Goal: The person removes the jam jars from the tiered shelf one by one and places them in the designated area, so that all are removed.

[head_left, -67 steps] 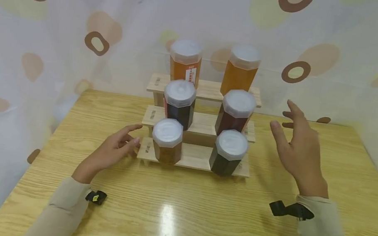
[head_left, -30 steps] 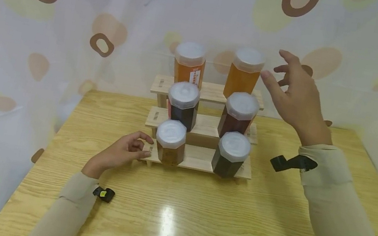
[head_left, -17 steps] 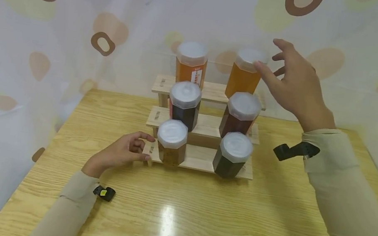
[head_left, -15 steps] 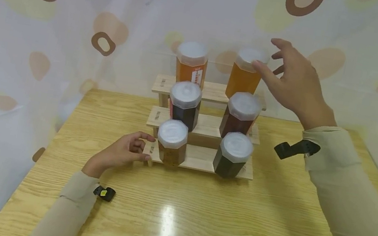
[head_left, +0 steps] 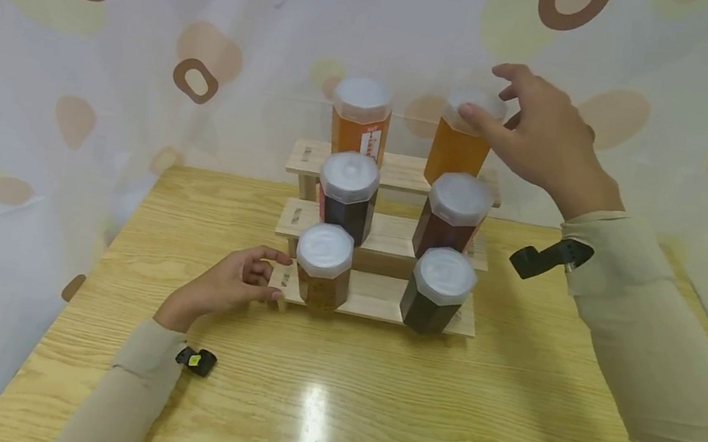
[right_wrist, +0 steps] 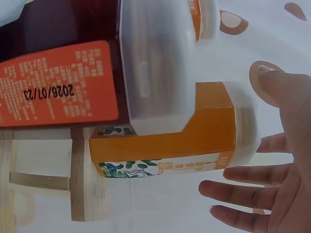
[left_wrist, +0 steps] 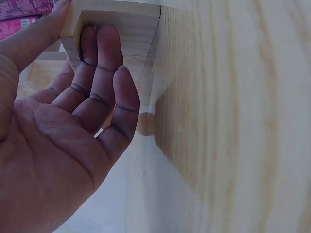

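A three-step wooden rack (head_left: 376, 294) bears several lidded jars in two columns. At its lower left end my left hand (head_left: 218, 285) grips the bottom step, with thumb at the front and index finger farther back. The left wrist view shows that hand's (left_wrist: 58, 131) other fingers bent beside the wooden end piece (left_wrist: 121, 24). My right hand (head_left: 543, 132) is around the lid of the amber jar (head_left: 457, 151) on the top right. In the right wrist view, its thumb and fingers are spread on either side of the lid (right_wrist: 247, 124), with a gap at the thumb.
A dark red jar (head_left: 444, 235) stands on the middle step below the amber one, a dark jar (head_left: 429, 312) on the bottom step. The left column holds an orange jar (head_left: 348, 133), a dark jar (head_left: 348, 216) and a brown jar (head_left: 323, 291). A patterned cloth (head_left: 388, 29) hangs close behind.
My right hand has risen from beside the rack and moved left to the top right jar's lid. My left hand has moved right onto the bottom step's end. The jars stay in place.
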A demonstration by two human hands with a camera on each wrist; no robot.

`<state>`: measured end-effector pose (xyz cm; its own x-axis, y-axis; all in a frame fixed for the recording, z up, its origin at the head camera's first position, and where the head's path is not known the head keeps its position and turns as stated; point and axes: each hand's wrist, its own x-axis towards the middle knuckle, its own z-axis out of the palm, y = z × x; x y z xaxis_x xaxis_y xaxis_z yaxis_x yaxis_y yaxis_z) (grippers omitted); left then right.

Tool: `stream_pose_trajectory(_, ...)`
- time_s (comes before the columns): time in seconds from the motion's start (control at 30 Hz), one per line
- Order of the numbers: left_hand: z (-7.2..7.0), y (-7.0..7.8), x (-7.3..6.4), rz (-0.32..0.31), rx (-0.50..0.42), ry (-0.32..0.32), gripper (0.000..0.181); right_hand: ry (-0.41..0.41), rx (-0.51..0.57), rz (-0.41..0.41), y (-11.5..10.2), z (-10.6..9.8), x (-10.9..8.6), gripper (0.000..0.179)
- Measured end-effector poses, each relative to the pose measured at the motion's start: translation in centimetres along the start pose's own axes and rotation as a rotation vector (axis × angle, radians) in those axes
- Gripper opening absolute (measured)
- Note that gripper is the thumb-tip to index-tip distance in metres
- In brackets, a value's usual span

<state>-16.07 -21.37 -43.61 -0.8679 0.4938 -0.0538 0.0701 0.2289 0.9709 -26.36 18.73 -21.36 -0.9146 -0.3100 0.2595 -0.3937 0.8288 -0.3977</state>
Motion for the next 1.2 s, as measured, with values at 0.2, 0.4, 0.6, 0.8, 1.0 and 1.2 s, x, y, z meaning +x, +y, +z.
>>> stream_pose_trajectory(0.2, 0.1, 0.0, 0.1, 0.008, -0.004, -0.002, 0.051, -0.025, -0.026, -0.005, 0.0, 0.2, 0.5, 0.083)
stream_pose_trajectory(0.4, 0.2, 0.2, 0.2, 0.002, 0.009, 0.003, 0.051, -0.039, -0.008, -0.012, 0.0, 0.5, 0.9, 0.083)
stream_pose_trajectory(0.6, 0.3, 0.1, 0.3, -0.006, -0.002, 0.007, 0.051, -0.041, -0.028, -0.013, 0.2, 0.9, 1.1, 0.083)
stream_pose_trajectory(0.8, 0.2, 0.1, 0.2, -0.003, 0.002, 0.006, 0.05, -0.04, -0.032, -0.021, 0.5, 1.4, 0.6, 0.088)
stream_pose_trajectory(1.0, 0.3, 0.1, 0.1, 0.003, 0.003, 0.005, 0.05, 0.005, -0.069, -0.024, 0.6, 1.8, 0.5, 0.085)
stream_pose_trajectory(1.2, 0.3, 0.1, 0.1, 0.022, 0.004, 0.003, 0.05, 0.057, -0.102, -0.012, 0.5, 2.0, 0.6, 0.082)
